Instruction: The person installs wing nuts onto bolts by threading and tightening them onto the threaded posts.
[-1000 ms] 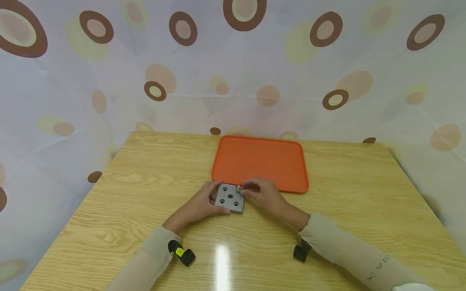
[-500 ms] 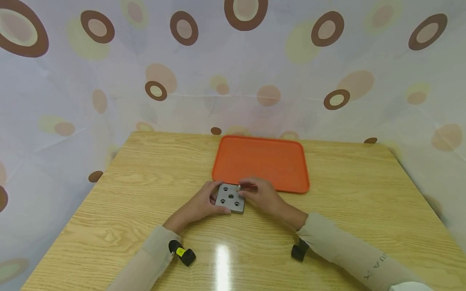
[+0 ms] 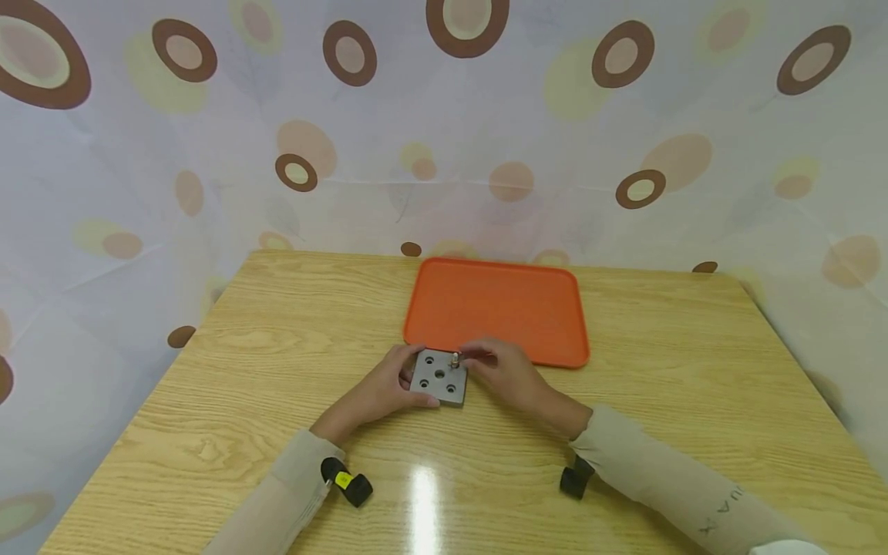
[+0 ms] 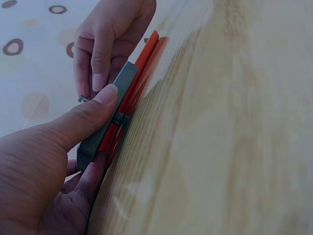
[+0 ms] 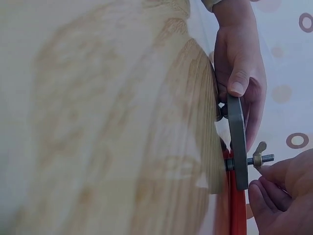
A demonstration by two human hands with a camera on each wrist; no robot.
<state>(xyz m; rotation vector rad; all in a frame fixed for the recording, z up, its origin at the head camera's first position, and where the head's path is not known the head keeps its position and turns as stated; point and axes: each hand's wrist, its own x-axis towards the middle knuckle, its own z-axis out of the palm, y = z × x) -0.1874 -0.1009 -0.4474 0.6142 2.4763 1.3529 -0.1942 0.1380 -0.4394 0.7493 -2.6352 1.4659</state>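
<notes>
A grey square metal plate [image 3: 430,372] with several holes lies in front of the tray. My left hand [image 3: 380,393] grips its left side, thumb on the near edge and fingers at the far edge. A bolt [image 5: 268,158] sticks up through the plate's far right corner, with a wing nut [image 5: 258,155] on its thread, above the plate's face. My right hand [image 3: 508,375] is beside it; one fingertip touches the lower wing while the thumb stays apart. In the right wrist view, dark bolt heads [image 5: 229,164] show under the plate, between it and the table.
An orange tray [image 3: 496,304] lies just behind the plate, its near rim close to the plate's far edge. The wooden table [image 3: 277,308] reaches back to a patterned cloth [image 3: 458,139]. Black wrist cameras [image 3: 355,489] are strapped to both sleeves.
The right fingers closed in on the wing nut half a second ago and have since drawn slightly right, leaving it more visible. The left hand and plate stay in place.
</notes>
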